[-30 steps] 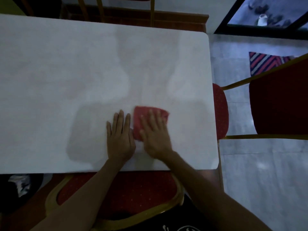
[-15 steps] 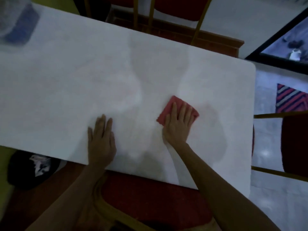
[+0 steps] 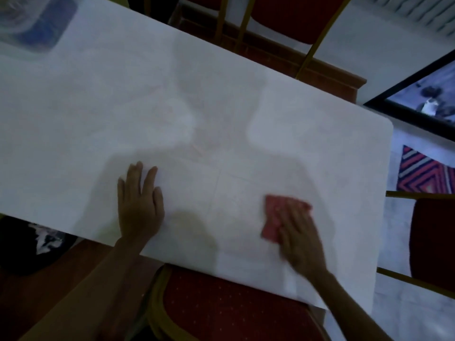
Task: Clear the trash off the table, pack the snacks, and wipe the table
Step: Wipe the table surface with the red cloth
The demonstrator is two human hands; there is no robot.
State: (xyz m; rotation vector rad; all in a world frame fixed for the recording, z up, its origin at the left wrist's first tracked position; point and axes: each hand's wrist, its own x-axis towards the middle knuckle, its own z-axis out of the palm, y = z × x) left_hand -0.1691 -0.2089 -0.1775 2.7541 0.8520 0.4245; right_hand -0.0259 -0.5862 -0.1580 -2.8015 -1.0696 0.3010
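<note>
Red cloth lies flat on the white table, near the front edge and toward the right end. It is folded to a rough rectangle; its long axis runs from the near edge to the far edge of the table, slightly tilted, and its far short side points away from the person. The right hand lies flat on the cloth with fingers stretched and close together, covering its right part; the hand is blurred. The left hand rests palm down on the bare table, fingers a little spread, well apart from the cloth. A red chair seat shows under the front edge.
</note>
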